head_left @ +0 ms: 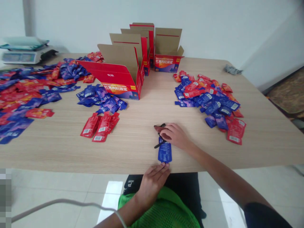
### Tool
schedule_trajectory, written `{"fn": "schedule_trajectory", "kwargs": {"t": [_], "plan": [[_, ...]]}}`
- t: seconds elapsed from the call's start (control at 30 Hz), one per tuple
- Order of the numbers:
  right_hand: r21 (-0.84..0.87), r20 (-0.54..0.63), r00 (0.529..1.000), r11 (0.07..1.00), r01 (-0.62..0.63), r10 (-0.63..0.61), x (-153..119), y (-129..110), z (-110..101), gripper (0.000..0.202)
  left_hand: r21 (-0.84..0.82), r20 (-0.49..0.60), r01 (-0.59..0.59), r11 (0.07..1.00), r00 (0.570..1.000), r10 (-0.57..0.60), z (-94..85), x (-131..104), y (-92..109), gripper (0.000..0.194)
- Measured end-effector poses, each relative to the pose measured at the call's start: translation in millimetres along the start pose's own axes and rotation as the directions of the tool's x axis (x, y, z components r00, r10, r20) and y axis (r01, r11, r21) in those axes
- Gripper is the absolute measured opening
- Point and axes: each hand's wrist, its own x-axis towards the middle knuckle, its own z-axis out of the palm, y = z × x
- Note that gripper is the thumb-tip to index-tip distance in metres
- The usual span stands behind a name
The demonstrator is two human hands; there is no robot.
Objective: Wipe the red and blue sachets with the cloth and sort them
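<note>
A blue pouch [165, 153] with pale print lies near the table's front edge, its narrow end towards me. My left hand [155, 177] has its fingertips together on that narrow end; its thumb is hidden. Over the pouch's far end, my right hand [174, 135] is closed on what looks like a pair of sunglasses [159, 129], with brown lenses and thin black arms. One black arm crosses the top of the pouch. Left of the hands lie several red pouches [101, 128], with a small heap of blue pouches [104, 98] behind them.
Open red cartons [122, 90] stand at the back middle, flaps raised. A mixed pouch pile [211, 99] lies right and a larger one [30, 90] left. At the far left is a scale [23, 56] with packets on top. A grey cable [71, 201] crosses below the table edge.
</note>
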Motion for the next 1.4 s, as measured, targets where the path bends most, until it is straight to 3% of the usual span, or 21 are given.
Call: {"fn": "schedule_trajectory", "kwargs": {"t": [0.1, 0.2, 0.27, 0.33, 0.43, 0.53, 0.63, 0.73, 0.8, 0.87, 0.93, 1.03, 1.13, 1.23, 1.4], "plan": [[-0.042, -0.134, 0.988, 0.996, -0.076, 0.070, 16, 9, -15, 0.010, -0.001, -0.005, 0.004, 1.000, 1.000, -0.004, 0.0, 0, 0, 0.035], [0.099, -0.285, 0.943, 0.984, -0.148, 0.170, 12, -17, -34, 0.015, -0.014, -0.026, 0.013, 1.000, 1.000, -0.014, 2.1, 0, 0, 0.035], [0.197, -0.234, 0.962, 0.975, -0.098, 0.144, -1, -45, -40, 0.018, -0.033, -0.043, 0.018, 0.999, 0.999, -0.020, 4.0, -1, 1, 0.035], [0.246, -0.090, 0.996, 0.969, 0.012, 0.011, -18, -69, -36, 0.014, -0.068, -0.053, 0.050, 0.996, 0.997, -0.054, 6.1, -2, 2, 0.034], [0.246, 0.048, 0.992, 0.964, 0.100, -0.115, -38, -81, -18, 0.007, -0.112, -0.051, 0.088, 0.990, 0.994, -0.094, 7.6, -3, 3, 0.033], [0.204, 0.028, 0.998, 0.977, 0.055, -0.062, -36, -59, -1, 0.009, -0.080, -0.035, 0.047, 0.996, 0.998, -0.050, 5.2, -2, 3, 0.035], [0.108, 0.014, 1.000, 0.994, 0.014, -0.016, -13, -22, 6, 0.010, -0.043, -0.021, 0.025, 0.999, 0.999, -0.026, 0.9, 1, 2, 0.036], [-0.003, -0.012, 1.000, 1.000, -0.018, 0.018, 13, 5, -1, 0.010, -0.036, -0.014, 0.028, 0.999, 1.000, -0.028, -1.1, 2, 2, 0.036], [-0.003, -0.118, 0.990, 0.997, -0.082, 0.081, 23, 7, -12, 0.011, -0.037, -0.018, 0.038, 0.999, 0.999, -0.039, -0.4, 2, 2, 0.036], [0.077, -0.240, 0.959, 0.987, -0.138, 0.152, 23, -8, -26, 0.015, -0.040, -0.028, 0.051, 0.998, 0.998, -0.052, 1.2, 1, 3, 0.035], [0.175, -0.264, 0.950, 0.977, -0.124, 0.168, 12, -34, -37, 0.020, -0.044, -0.029, 0.057, 0.997, 0.998, -0.058, 3.2, 0, 4, 0.033], [0.256, -0.082, 0.996, 0.967, -0.006, 0.028, -16, -75, -40, 0.017, -0.069, -0.021, 0.090, 0.994, 0.996, -0.092, 5.5, -3, 5, 0.032], [0.281, 0.080, 0.995, 0.959, 0.037, -0.062, -39, -90, -26, 0.006, -0.108, -0.012, 0.132, 0.985, 0.991, -0.134, 6.1, -4, 6, 0.033], [0.247, 0.049, 0.998, 0.969, 0.016, -0.029, -41, -72, -8, 0.007, -0.099, -0.013, 0.092, 0.991, 0.996, -0.094, 4.8, -2, 5, 0.034], [0.070, -0.003, 1.000, 0.997, -0.018, 0.018, -4, -12, 5, 0.009, -0.045, -0.014, 0.051, 0.998, 0.999, -0.051, 2.9, 0, 3, 0.033]]}}
